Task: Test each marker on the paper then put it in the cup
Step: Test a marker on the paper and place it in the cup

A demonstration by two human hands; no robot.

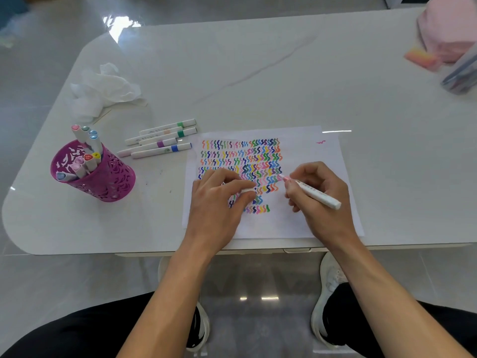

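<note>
Pink-tipped white marker (313, 193) was pinched near its nib by the right hand (320, 202), the nib at the squiggle-covered white paper (309, 223), apparently mid-test. Left hand (216, 202) pinched the white cap (247, 190) while steadying the sheet. To the left, the magenta perforated cup (111, 182) held markers near five capped white markers (160, 142). Barrel print was unreadable.

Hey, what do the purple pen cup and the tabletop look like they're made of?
The pen cup looks like thin metal or hard plastic with a magenta finish, judging by its cut-out pattern. The tabletop looks like glossy white stone or marble-look laminate: it shows grey veins and bright glare.
</note>
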